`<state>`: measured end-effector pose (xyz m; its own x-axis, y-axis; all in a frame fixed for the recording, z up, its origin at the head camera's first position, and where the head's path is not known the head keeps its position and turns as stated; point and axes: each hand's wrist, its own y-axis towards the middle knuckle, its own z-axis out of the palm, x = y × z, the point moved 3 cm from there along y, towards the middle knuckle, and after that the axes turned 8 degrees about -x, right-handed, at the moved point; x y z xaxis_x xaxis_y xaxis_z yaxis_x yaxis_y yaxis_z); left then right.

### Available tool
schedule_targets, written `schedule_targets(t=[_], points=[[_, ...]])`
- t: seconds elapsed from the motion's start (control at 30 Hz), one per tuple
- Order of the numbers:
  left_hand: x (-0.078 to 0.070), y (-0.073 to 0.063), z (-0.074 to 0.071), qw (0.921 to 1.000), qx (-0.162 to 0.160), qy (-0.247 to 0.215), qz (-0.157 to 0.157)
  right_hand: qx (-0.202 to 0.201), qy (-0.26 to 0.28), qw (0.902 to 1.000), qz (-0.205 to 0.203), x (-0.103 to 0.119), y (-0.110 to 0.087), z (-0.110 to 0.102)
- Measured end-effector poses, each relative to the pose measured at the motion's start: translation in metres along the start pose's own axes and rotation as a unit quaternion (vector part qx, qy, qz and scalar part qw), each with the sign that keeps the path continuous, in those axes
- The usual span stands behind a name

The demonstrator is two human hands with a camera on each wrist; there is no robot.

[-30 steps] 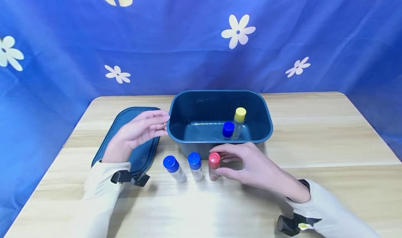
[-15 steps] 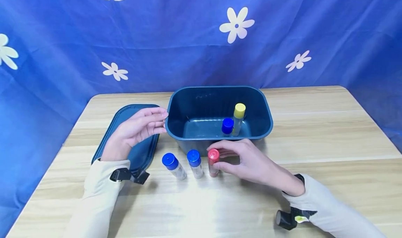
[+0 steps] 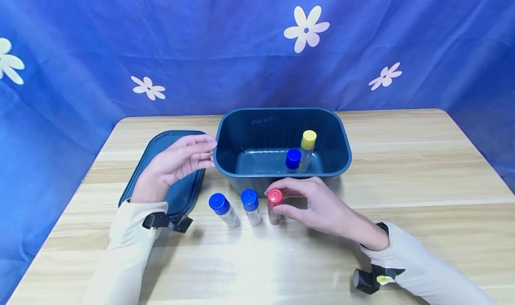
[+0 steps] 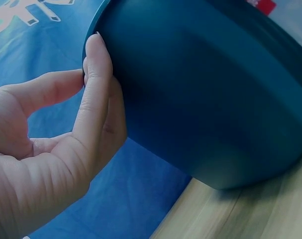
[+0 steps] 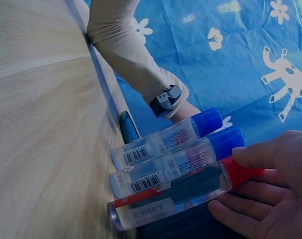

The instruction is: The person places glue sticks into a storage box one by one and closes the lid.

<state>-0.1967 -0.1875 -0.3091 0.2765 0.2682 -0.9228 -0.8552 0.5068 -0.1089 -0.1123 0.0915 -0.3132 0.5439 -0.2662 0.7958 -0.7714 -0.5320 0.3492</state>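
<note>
My right hand (image 3: 315,204) pinches the red-capped bottle (image 3: 275,209) between thumb and fingers. In the right wrist view, the thumb lies on its red cap (image 5: 245,173) and the bottle's base is at the tabletop. To its left stand two clear bottles with blue caps, the middle bottle (image 3: 252,211) and the left bottle (image 3: 226,212); their barcodes show in the right wrist view. My left hand (image 3: 179,159) grips the left rim of the dark blue-green bin (image 4: 190,99). Inside the bin are a yellow-capped bottle (image 3: 307,146) and another blue-capped bottle (image 3: 293,158), its lower part hidden by the front wall.
A flat dark lid (image 3: 183,195) lies on the wooden table (image 3: 402,171) left of the bin, partly beneath my left forearm in the head view. Behind the table hangs a blue cloth (image 3: 225,50) with white flowers.
The head view has tilted slightly, shifting everything up the frame. My right thumb and fingers have come a little further round the red cap. My left hand stays at the bin's rim.
</note>
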Motion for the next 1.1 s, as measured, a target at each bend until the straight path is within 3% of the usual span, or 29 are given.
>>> schedule_targets(t=[1.1], points=[[0.0012, -0.0016, -0.0003, 0.9998, 0.004, -0.016, 0.008, -0.014, 0.007, 0.9996, -0.022, -0.002, -0.0027, 0.0015]])
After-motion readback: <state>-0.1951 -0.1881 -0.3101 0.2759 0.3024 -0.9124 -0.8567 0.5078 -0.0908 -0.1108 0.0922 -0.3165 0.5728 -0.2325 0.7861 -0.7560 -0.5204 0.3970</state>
